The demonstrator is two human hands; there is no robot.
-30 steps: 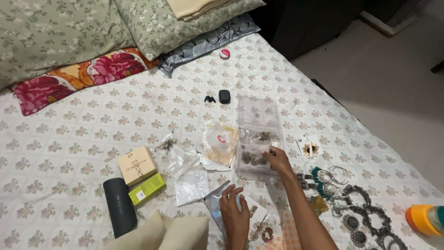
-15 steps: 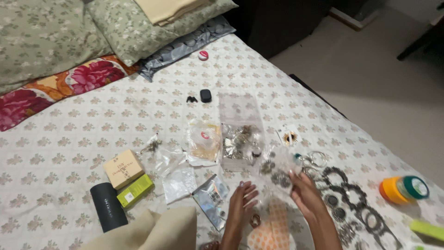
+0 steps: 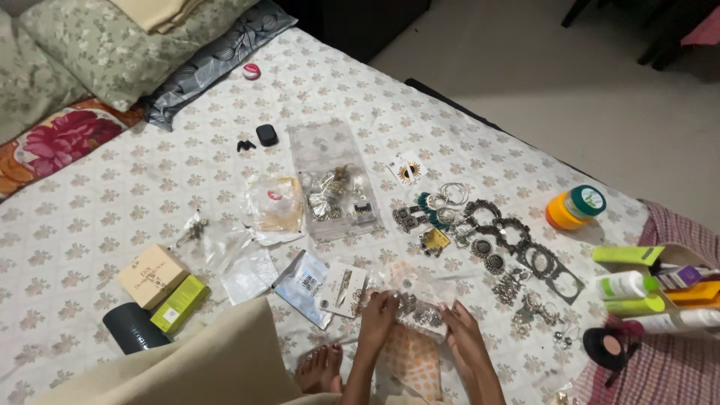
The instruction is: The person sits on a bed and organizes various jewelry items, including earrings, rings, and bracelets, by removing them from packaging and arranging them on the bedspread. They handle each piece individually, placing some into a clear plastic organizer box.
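Both hands hold a small clear plastic pouch (image 3: pixel 417 304) with dark metal earrings inside, low in the head view over the bedsheet. My left hand (image 3: pixel 379 313) grips its left edge and my right hand (image 3: pixel 460 326) grips its right edge. Just left of the hands lie a white earring card (image 3: pixel 341 287) and a silvery zip pouch (image 3: pixel 304 282). A clear plastic organizer box (image 3: pixel 332 184) with jewellery sits further up the bed. To the right is a spread of silver earrings and bangles (image 3: pixel 499 240).
A tan box (image 3: pixel 150 274), green box (image 3: pixel 179 302) and black cylinder case (image 3: pixel 131 328) lie at the left. An orange jar with a green lid (image 3: pixel 574 208), tubes and a compact (image 3: pixel 606 346) are at right. Pillows (image 3: pixel 120 45) line the top; my foot (image 3: pixel 319 367) rests below.
My right hand left the organizer box with a clear pouch and drew back toward me. My left hand joined it on the pouch. The view swung right, showing more jewellery and cosmetics.
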